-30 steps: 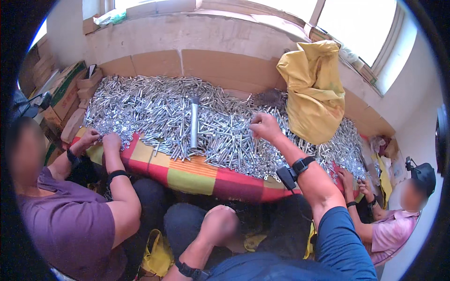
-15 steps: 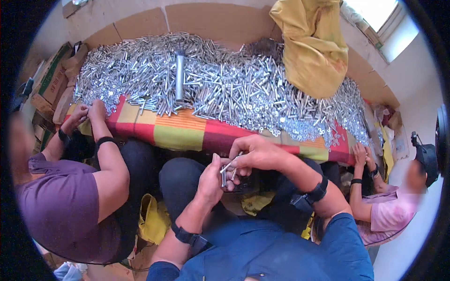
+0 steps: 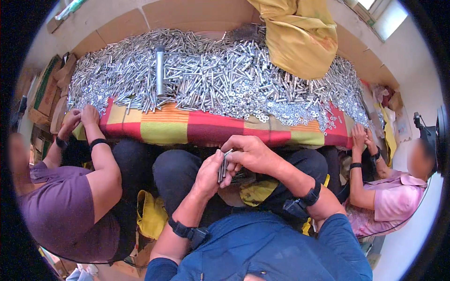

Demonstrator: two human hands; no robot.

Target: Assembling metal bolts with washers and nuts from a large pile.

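Looking down at a long table draped in a checked red, green, tan and orange cloth. Seeing a huge heap of loose silvery hardware spreading across most of it, with cardboard sheets standing along the back. Spotting a person in purple sitting at the left, bringing both hands together by the front left edge of the pile. Also spotting a person in pink over on the right, holding both hands close together at the table's edge. Noticing a yellow sack drooping over the back right part of the heap. Catching a fat metal tube resting on the heap, left of centre.

Getting to the hands: holding the left hand over the lap, just short of the table, and curling its fingers around a small bunch of bolt-like metal rods. Bringing the right hand in from the other side, fingertips meeting the upper ends of the same rods. Not really telling whether pinching one or just touching, what with all that finger overlap. Also seeing lots of shiny washers lying along the heap's front, mostly toward the right.
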